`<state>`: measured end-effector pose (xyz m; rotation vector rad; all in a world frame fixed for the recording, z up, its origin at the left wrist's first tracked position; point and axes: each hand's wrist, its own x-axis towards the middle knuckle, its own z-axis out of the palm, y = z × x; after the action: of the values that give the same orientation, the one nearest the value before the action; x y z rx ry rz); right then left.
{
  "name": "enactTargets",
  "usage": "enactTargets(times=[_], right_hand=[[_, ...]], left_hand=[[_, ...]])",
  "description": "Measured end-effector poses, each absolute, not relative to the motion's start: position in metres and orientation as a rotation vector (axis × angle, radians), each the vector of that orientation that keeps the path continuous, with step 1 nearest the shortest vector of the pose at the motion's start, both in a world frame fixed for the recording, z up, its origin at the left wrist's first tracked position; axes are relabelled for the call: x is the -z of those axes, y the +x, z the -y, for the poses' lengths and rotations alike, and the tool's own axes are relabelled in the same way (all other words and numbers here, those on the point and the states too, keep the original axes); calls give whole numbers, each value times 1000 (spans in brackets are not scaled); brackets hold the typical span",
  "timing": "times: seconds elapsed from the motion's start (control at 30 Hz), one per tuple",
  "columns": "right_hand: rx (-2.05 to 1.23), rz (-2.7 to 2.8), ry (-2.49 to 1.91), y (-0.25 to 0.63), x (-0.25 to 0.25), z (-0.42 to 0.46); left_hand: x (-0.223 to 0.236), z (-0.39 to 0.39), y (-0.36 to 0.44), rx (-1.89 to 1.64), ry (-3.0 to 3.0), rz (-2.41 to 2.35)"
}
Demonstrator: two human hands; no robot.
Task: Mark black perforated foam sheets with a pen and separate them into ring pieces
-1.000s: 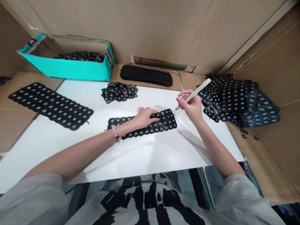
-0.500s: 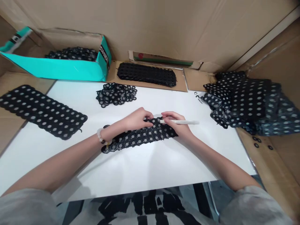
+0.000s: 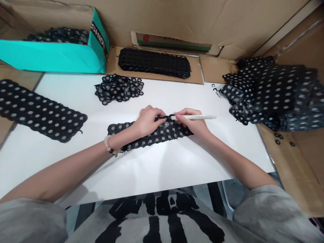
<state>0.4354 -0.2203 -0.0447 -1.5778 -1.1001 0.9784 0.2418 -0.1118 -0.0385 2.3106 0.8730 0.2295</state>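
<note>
A black panel (image 3: 162,134) made of joined rings with grey round centres lies on the white table in front of me. My left hand (image 3: 149,122) rests across it, thumb and fingers pinching its far edge. My right hand (image 3: 192,122) grips a slim white pen-shaped tool (image 3: 202,117). The tool's tip meets the panel's far edge close to my left fingertips; the exact contact is too small to make out. My left forearm covers part of the panel's left end.
Behind my hands lies a heap of loose black rings (image 3: 118,88). A turquoise box (image 3: 53,55) holds more. Another dotted panel (image 3: 42,113) is on the left, and a black stack (image 3: 154,63) sits at the back. Dotted panels (image 3: 275,89) pile up at right, near several loose rings.
The whole view has shifted, so most things appear higher. The panel's left end has swung away from me. Both hands keep their grips near the far edge.
</note>
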Motion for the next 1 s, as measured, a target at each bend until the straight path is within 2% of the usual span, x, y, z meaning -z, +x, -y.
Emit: enactTargets(times=[0.37, 0.6, 0.83, 1.0], right_hand=[[-978, 1146, -1588, 435, 43, 220], [-615, 1384, -1587, 420, 45, 223], [-970, 1222, -1516, 434, 43, 219], [-943, 1316, -1503, 441, 39, 218]], left_hand=[[38, 113, 241, -247, 2203, -915], [28, 100, 239, -46, 2095, -846], [22, 105, 238, 33, 2206, -815], [30, 112, 240, -48, 2231, -819]])
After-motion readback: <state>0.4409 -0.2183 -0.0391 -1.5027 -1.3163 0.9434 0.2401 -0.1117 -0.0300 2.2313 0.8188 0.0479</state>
